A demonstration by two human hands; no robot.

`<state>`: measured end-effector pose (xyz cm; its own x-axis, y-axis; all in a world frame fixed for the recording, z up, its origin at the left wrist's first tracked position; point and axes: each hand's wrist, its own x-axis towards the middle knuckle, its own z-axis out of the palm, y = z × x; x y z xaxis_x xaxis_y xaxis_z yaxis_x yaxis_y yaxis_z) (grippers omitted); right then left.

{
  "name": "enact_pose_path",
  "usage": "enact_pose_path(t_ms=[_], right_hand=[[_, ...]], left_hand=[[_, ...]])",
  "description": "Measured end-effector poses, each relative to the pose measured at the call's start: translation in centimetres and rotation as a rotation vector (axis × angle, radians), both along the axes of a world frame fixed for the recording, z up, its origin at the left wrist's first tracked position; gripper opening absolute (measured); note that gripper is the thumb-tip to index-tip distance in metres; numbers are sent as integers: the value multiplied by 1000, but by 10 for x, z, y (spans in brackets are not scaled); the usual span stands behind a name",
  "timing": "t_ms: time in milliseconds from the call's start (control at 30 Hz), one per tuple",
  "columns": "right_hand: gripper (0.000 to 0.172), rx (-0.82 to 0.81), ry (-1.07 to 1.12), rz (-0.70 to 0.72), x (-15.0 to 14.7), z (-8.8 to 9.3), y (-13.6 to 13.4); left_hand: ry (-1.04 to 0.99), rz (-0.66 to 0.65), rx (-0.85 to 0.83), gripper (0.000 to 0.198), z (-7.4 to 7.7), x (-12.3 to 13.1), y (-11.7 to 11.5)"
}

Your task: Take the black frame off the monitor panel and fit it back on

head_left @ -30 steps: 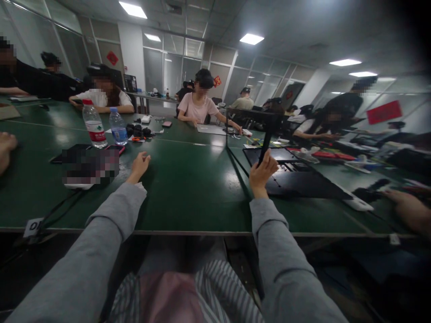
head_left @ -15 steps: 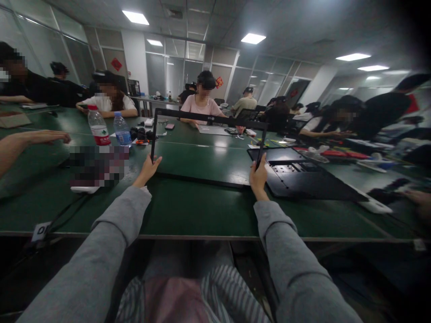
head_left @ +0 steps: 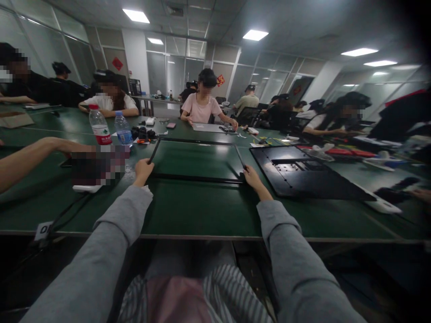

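Note:
A thin black rectangular frame, like a screen bezel (head_left: pixel 198 179), is held between my two hands just over the green table (head_left: pixel 202 215). My left hand (head_left: pixel 143 172) is closed around its left side. Around the right side my right hand (head_left: pixel 253 176) is closed too. The bezel tilts low, its far edge tipped away from me, and the green tabletop shows through its opening. To the right of my right hand lies a large black panel (head_left: pixel 316 181) with a cut-out near its far side. Whether the bezel's far edge touches the table I cannot tell.
Two bottles, one red-capped (head_left: pixel 100 128) and one blue-capped (head_left: pixel 123 130), stand left of the bezel. A white power strip (head_left: pixel 85 187) lies nearer, with a co-worker's arm (head_left: pixel 40 157) reaching in there. Another person (head_left: pixel 206 105) sits across the table. Red items (head_left: pixel 350 152) lie far right.
The bezel has swung from nearly upright down toward the table, its far edge dropping away from me. Both hands have kept hold of its sides. The co-worker's arm at left has reached further in.

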<state>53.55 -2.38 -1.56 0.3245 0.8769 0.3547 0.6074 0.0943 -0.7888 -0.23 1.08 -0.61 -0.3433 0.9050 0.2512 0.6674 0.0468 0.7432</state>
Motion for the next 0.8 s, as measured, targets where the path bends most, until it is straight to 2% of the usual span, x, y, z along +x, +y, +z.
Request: enact_pose_path(t_ms=[100,300,600,800], right_hand=[[38,-40,-100,-101,2,-5,0],[42,-155,-186,-136,2,-9,-2],[32,-9,-185,-142,8,-12,3],[34,-42,-184,-184,10,-12,5]], left_hand=[[171,-8,3,36,-1,3,-3],[234,-13,-8,31,-7,6,-2],[428,-35,-169,41,2,8,-7],[415,-96,-91,49,2,15,-7]])
